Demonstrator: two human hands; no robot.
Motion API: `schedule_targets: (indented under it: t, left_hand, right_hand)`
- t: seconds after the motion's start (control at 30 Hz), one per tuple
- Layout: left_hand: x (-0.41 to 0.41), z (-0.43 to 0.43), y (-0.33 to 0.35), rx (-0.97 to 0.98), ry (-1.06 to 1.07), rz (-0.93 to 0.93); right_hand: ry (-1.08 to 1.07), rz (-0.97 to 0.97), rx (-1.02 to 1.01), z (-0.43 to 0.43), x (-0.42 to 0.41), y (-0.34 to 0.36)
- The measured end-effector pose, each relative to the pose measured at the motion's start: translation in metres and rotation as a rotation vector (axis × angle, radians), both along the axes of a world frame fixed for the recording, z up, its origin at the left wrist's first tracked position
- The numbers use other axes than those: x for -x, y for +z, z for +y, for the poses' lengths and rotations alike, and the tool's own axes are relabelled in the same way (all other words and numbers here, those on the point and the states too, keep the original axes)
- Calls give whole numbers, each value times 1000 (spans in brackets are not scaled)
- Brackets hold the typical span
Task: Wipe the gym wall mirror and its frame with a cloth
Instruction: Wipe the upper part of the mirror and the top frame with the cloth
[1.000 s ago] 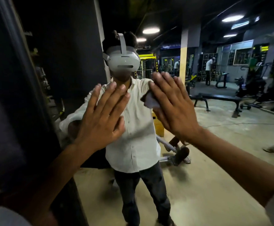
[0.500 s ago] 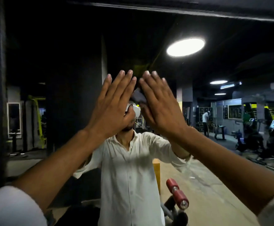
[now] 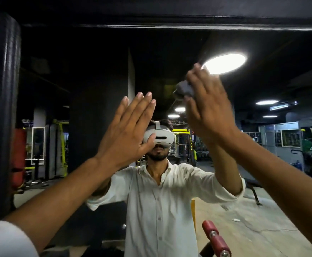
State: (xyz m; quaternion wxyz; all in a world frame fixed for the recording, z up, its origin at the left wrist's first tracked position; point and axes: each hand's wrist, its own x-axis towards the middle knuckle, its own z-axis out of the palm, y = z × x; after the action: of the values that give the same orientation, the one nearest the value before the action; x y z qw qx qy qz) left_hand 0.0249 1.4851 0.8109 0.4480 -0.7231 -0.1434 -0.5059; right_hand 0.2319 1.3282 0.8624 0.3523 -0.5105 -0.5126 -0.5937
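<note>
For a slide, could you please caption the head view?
Right hand presses a cloth to the mirror; left hand held flat.

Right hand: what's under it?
A dark cloth, pressed to the mirror; a bunched end pokes out left of the right hand, which covers the rest.
</note>
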Motion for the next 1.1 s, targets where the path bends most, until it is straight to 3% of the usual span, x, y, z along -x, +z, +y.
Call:
schedule_targets:
  t: [0.13,0.33,0.5,0.57,0.7,0.77,0.93,1.0,1.1]
  left_hand:
    - [0,-1,-4,-42,-7,30]
    - [-3,-3,-38,-49,-11,98]
    - [-7,-6,-65,-40,-40,78]
    - [-7,-7,-80,-46,-49,112]
    - [-5,-8,-116,-108,-65,229]
    - [-3,-10,-132,-100,-38,254]
    - [-3,-18,-170,21,-12,185]
    - [-4,-23,-185,64,-16,153]
    - [-6,-26,-204,120,19,115]
  right_hand:
    - [50,185,-96,-1,-2,-13]
    - [-1,-118,203,-3,-4,-87]
    - [65,175,12,-2,-2,-105]
    - [79,111,93,5,11,-144]
    - [45,-213,349,2,17,-231]
    - [23,-259,365,-4,5,-244]
    - [170,54,277,-6,10,-283]
    - [174,-40,395,3,15,-331]
    - [71,-362,562,5,1,-398]
